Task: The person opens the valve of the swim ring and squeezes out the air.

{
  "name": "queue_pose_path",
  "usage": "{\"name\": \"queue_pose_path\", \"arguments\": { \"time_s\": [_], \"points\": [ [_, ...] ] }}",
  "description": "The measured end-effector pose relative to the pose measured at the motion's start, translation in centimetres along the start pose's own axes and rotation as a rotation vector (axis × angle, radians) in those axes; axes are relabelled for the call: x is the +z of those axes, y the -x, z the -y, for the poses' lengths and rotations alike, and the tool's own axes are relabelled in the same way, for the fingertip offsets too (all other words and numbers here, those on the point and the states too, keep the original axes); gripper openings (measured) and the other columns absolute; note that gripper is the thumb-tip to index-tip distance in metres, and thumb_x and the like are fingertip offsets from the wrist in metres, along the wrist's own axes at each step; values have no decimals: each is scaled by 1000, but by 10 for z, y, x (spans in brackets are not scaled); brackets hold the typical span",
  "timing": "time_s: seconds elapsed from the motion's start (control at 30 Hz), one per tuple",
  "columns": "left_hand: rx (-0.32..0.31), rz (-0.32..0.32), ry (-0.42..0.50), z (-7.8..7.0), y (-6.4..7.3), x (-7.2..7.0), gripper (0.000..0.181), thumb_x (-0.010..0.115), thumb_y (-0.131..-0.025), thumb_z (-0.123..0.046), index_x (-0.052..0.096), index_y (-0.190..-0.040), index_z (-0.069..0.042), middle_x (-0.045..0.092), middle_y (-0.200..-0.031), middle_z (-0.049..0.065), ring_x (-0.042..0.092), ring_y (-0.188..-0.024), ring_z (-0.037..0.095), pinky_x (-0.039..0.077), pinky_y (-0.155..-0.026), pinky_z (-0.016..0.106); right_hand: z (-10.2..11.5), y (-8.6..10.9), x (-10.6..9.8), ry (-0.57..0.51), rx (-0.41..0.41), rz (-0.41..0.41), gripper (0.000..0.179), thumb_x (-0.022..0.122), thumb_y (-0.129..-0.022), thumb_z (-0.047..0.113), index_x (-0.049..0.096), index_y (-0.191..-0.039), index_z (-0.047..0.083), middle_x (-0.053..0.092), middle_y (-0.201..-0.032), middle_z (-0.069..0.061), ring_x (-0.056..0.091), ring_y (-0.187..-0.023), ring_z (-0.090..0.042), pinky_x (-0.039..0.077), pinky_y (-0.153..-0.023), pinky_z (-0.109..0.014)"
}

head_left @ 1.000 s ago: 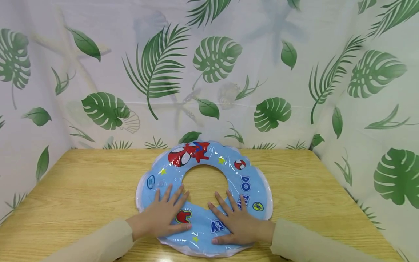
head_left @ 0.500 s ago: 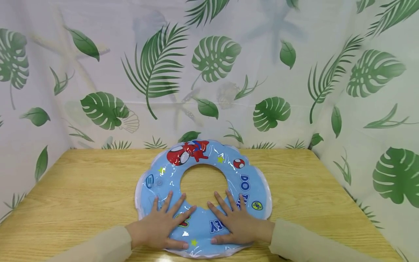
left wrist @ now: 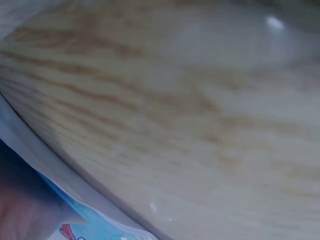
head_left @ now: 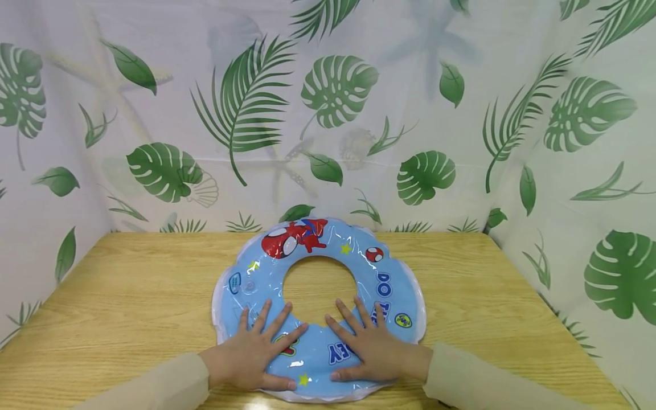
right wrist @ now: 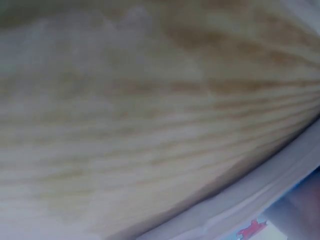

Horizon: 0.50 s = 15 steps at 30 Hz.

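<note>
A light blue inflatable swim ring [head_left: 318, 370] with a pale scalloped rim lies flat on the table, printed with a red cartoon figure, stars and lettering. My left hand [head_left: 251, 350] rests palm down on its near left part, fingers spread. On the near right part my right hand [head_left: 381, 350] lies the same way, fingertips close to the center hole. The ring's pale edge [left wrist: 75, 185] crosses the lower left of the left wrist view, beside part of the left hand [left wrist: 20, 200]. In the right wrist view the ring's edge [right wrist: 225, 215] runs along the lower right.
The wood-grain table [head_left: 154, 285] extends to both sides of the ring. Behind it and along both sides hangs a white curtain [head_left: 359, 188] printed with green leaves. Beige sleeves [head_left: 154, 381] cover both forearms.
About a second ago my left hand lay slightly farther forward and right; it has shifted back toward the near left edge, fingers spread wider. The right hand and ring look nearly unchanged.
</note>
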<state>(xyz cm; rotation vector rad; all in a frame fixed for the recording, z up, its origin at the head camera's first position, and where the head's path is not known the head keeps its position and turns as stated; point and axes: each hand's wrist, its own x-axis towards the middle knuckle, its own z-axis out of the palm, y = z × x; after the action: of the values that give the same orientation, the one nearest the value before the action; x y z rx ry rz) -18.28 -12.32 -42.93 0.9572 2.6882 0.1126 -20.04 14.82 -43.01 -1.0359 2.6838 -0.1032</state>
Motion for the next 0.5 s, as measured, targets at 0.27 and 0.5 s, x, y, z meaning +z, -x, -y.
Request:
{"name": "queue_pose_path", "arguments": {
  "time_s": [0.27, 0.5],
  "points": [
    [2, 13, -18, -1, 0, -2, 88, 27, -74, -82, 1, -146, -38, -7, -155, 10, -6, -136, 49, 8, -93, 77, 6, 5, 0, 19, -45, -68, 89, 31, -79, 77, 8, -148, 26, -3, -155, -8, -3, -139, -43, 1, -101, -70],
    [-5, 7, -23, -2, 1, -3, 89, 28, -74, -83, 3, -146, -37, -5, -155, 11, -4, -136, 49, 9, -93, 77, 9, 7, 3, -13, -62, 5, 82, 27, -79, 78, -1, -145, 39, -8, -155, -6, -9, -137, -46, -4, -98, -73]
  ]
}}
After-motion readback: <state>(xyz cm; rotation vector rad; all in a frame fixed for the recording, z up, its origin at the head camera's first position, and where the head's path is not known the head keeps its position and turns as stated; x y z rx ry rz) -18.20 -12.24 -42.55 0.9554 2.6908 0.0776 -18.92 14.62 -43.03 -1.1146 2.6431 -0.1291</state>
